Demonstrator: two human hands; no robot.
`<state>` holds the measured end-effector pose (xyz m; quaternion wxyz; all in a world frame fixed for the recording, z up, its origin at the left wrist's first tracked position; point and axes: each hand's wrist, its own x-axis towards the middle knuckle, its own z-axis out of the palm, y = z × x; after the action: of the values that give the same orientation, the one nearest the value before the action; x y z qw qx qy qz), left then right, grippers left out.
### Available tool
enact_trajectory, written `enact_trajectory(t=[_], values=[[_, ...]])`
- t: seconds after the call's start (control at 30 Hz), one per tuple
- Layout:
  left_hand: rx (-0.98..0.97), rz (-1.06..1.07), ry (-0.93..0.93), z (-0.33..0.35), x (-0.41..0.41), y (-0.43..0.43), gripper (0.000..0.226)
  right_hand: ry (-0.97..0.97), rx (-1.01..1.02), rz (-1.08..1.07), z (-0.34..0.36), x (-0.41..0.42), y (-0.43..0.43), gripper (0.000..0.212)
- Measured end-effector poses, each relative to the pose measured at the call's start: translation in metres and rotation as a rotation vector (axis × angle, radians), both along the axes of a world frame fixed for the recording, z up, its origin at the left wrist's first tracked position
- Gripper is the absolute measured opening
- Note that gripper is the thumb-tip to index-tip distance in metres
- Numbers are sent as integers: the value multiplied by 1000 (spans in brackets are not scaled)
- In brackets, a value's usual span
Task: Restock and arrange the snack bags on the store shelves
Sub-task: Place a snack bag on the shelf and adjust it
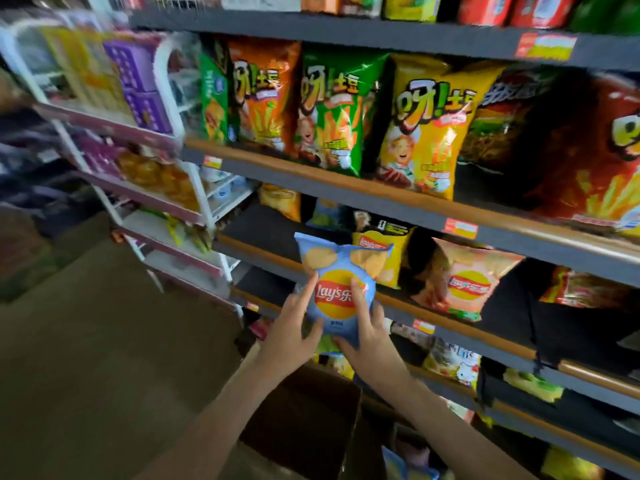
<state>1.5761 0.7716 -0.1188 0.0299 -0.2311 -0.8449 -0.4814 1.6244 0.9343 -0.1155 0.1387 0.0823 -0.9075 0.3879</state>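
Observation:
A light blue Lay's chip bag (337, 268) is held upright in front of the middle shelf (263, 249). My left hand (294, 332) grips its lower left side, with a finger stretched up the bag's edge. My right hand (372, 336) grips its lower right corner, thumb on the front of the bag. Behind it on that shelf stand a yellow Lay's bag (391, 247) and a pink Lay's bag (464, 282). The shelf's left part behind the blue bag is dark and bare.
The shelf above carries tall orange (263, 98), green (332, 112), yellow (426, 133) and red (595, 157) snack bags. An open cardboard box (311, 424) sits on the floor below my arms. A white wire rack (162, 188) with goods stands to the left.

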Motion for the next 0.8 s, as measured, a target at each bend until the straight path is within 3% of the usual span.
enact_trajectory(t=[0.23, 0.53, 0.63, 0.73, 0.8], values=[[-49, -22, 150, -30, -164, -62, 74, 20, -34, -76, -49, -155, -76, 104], [-55, -110, 392, -87, -320, -32, 74, 125, 64, -309, -85, -294, -62, 101], [-131, -127, 465, -113, -349, -15, 78, 63, 203, -359, -101, -320, -51, 99], [-385, -136, 382, -132, -365, 2, 75, -81, 279, -435, -116, -333, -36, 91], [-361, -95, 386, -135, -367, 7, 65, -110, 264, -474, -120, -341, -26, 88]])
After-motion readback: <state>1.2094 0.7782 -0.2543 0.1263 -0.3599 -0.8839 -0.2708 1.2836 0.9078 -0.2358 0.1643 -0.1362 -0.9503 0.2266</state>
